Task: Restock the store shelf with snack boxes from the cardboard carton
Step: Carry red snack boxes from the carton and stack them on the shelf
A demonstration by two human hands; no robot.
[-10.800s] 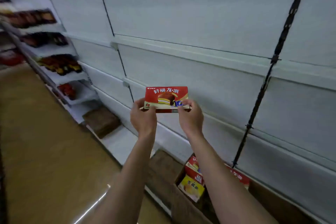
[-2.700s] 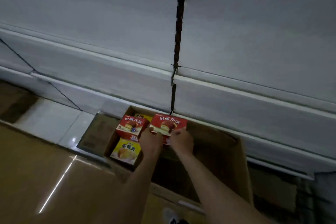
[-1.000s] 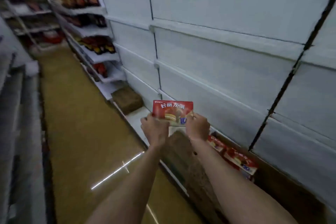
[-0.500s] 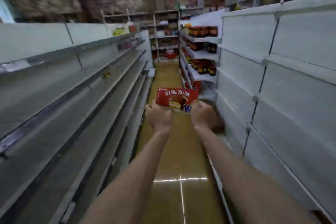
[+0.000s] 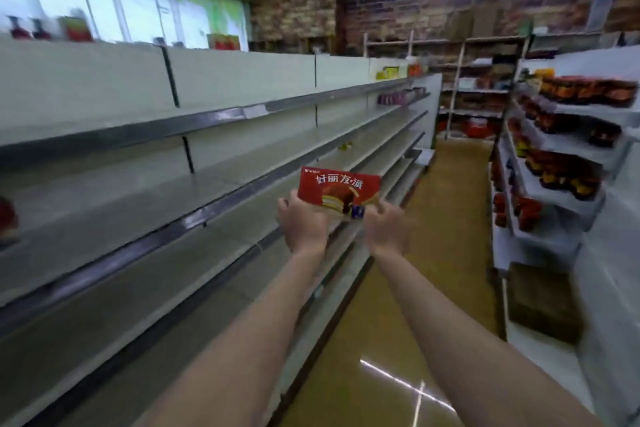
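Note:
A flat red snack box (image 5: 337, 191) with white lettering and a chocolate pie picture is held upright in front of me, at arm's length. My left hand (image 5: 302, 222) grips its lower left corner and my right hand (image 5: 385, 228) grips its lower right corner. Behind the box runs a long grey shelf unit (image 5: 145, 211) on the left with bare boards. The cardboard carton with the other snack boxes is out of view.
The yellow floor aisle (image 5: 440, 253) runs ahead between the two shelf units. White shelves (image 5: 568, 163) on the right carry dark jars. A brown carton (image 5: 543, 302) sits on the right unit's bottom board. A few red items (image 5: 7, 218) stand at the far left.
I have turned further left with the box in both hands: the grey shelf unit on the left now fills more of the view, and the white unit has slid to the right edge.

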